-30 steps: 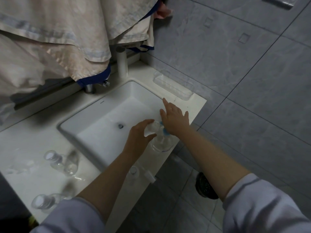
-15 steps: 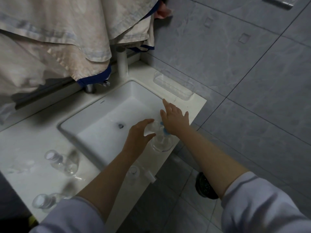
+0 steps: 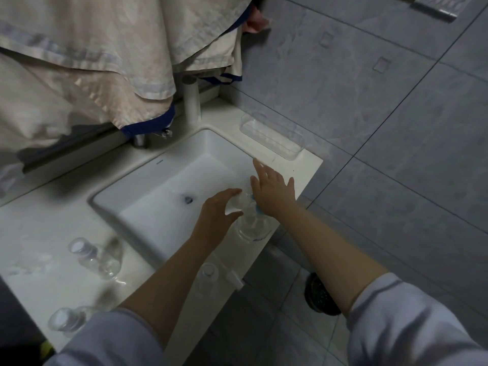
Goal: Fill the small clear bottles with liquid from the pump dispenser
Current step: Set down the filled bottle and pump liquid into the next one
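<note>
Two small clear bottles (image 3: 91, 257) are standing on the near left of the white counter (image 3: 34, 233), well apart from both hands. Farther in, the left hand (image 3: 216, 215) is curling its grip around a small clear bottle (image 3: 239, 203) over the sink's (image 3: 163, 196) right edge. Just beside it, the right hand (image 3: 273, 192) is pressing flat, fingers straight, on the pump dispenser (image 3: 252, 225). Beyond, a clear tray (image 3: 272, 140) is lying by the grey tiled wall (image 3: 369, 101), and beige cloth (image 3: 105, 62) is hanging over the faucet (image 3: 141, 140).

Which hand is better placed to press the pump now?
The right hand: its palm lies flat over the pump dispenser top, while the left hand grips the small clear bottle beside it.
</note>
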